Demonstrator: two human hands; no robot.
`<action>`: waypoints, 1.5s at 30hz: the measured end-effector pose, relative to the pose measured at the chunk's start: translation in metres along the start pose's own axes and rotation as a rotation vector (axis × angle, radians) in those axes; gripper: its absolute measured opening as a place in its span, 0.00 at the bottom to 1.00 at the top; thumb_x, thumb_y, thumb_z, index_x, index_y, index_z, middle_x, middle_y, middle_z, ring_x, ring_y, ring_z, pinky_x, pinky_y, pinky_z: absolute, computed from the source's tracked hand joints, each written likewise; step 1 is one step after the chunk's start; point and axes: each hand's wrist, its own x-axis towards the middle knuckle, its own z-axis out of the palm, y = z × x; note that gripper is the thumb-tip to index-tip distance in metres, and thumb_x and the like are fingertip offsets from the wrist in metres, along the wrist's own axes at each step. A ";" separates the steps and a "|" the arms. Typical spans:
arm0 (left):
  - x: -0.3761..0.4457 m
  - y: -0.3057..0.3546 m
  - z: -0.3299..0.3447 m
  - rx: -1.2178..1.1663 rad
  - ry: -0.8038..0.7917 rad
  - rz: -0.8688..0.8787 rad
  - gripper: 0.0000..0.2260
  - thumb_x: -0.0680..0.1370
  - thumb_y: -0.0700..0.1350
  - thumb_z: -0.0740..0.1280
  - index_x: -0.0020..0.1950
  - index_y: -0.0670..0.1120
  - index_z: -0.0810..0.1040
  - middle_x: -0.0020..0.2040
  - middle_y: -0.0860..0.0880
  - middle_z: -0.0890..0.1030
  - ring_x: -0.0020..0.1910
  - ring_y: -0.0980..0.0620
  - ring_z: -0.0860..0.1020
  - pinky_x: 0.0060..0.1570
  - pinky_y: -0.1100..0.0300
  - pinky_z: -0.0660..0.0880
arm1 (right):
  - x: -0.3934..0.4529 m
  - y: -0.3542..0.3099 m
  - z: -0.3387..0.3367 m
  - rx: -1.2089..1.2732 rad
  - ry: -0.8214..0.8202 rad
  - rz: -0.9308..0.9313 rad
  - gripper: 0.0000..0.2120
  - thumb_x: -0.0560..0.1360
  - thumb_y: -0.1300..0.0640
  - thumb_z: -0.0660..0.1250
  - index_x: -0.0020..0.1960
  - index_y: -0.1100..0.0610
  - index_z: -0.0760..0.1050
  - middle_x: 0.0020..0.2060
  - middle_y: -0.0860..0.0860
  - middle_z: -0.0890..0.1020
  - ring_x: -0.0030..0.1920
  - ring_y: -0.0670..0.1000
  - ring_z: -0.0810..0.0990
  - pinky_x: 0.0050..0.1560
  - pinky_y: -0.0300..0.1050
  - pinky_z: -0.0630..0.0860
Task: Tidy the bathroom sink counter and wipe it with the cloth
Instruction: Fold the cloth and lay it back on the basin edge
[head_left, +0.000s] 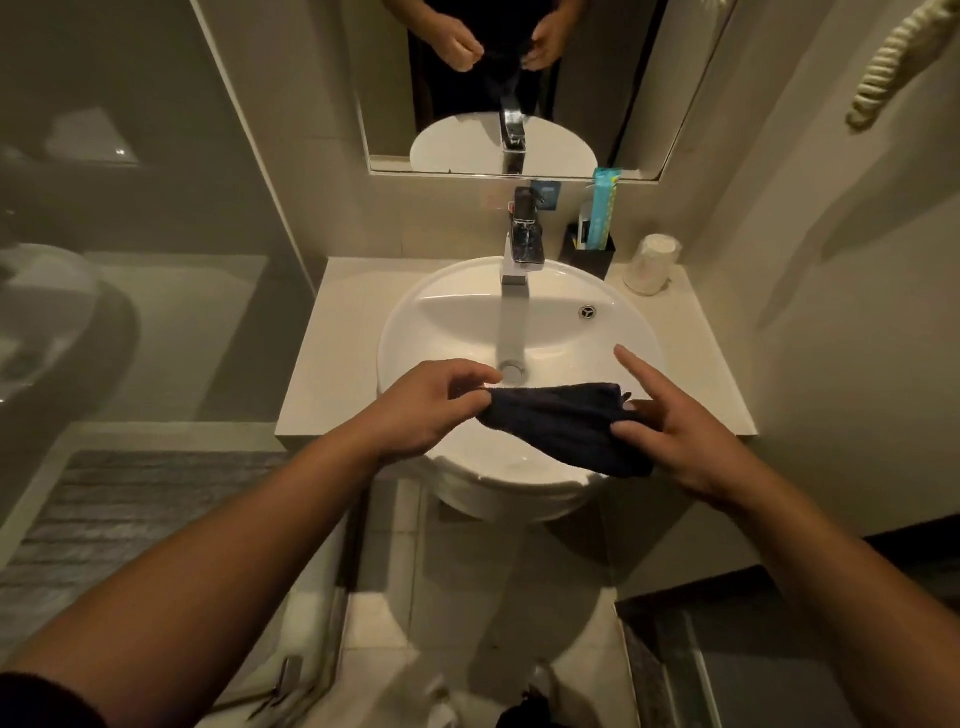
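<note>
- Dark cloth (566, 423) is stretched between both hands, held in the air over the front half of the white basin (415, 312), not touching the counter (337, 364).
- Left hand (431, 405): thumb and fingertips pinched together on the cloth's left end, close to the drain (513, 370).
- Right hand (670, 431): thumb and lower fingers clamped on the cloth's right end; index finger sticks out straight, free, pointing up-left over the bowl.
- Cloth long axis runs left-right across the view, roughly parallel to the basin's front edge; right end hangs lower and bunches into a fold by the right palm.
- Key relation: bare counter lies to either side of the basin and behind it. Left strip is just beyond the left hand, right strip just beyond the right hand; both about equally near.
- Judgement: cloth looks like it's being folded or squared up before wiping; wiping not yet begun.
- Tap (519, 249) stands at back centre; a pale streak falls below the spout, could be water, cannot tell for sure.
- Back right corner holds a black holder (592, 260) with a blue-green packet (602, 208) upright in it, and an upturned wrapped cup (652, 265) just beside it to the right.
- Judgement: those two items would block a wipe of the right rear corner; the right hand is nearer to them.
- Left counter strip shows nothing on it.
- Mirror (623, 78) above reflects both hands and the cloth.
</note>
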 end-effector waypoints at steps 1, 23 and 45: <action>-0.003 0.005 0.000 0.119 0.026 0.063 0.13 0.79 0.44 0.63 0.63 0.49 0.77 0.58 0.50 0.80 0.56 0.54 0.78 0.60 0.58 0.74 | -0.001 0.001 0.000 -0.127 0.001 -0.001 0.33 0.79 0.60 0.64 0.74 0.34 0.55 0.63 0.51 0.78 0.61 0.51 0.79 0.64 0.52 0.76; -0.050 0.032 0.028 0.542 -0.170 0.455 0.18 0.79 0.41 0.64 0.52 0.67 0.71 0.48 0.57 0.67 0.47 0.52 0.72 0.48 0.58 0.75 | -0.069 0.016 0.006 -0.594 -0.114 -0.041 0.29 0.79 0.57 0.64 0.73 0.35 0.60 0.67 0.47 0.76 0.64 0.48 0.76 0.60 0.40 0.71; -0.027 0.045 0.060 0.557 -0.130 0.429 0.06 0.75 0.52 0.61 0.42 0.50 0.72 0.44 0.53 0.75 0.41 0.55 0.72 0.42 0.58 0.73 | -0.076 0.045 -0.039 -0.103 0.152 -0.073 0.03 0.73 0.56 0.72 0.40 0.51 0.80 0.42 0.46 0.80 0.44 0.46 0.79 0.42 0.36 0.73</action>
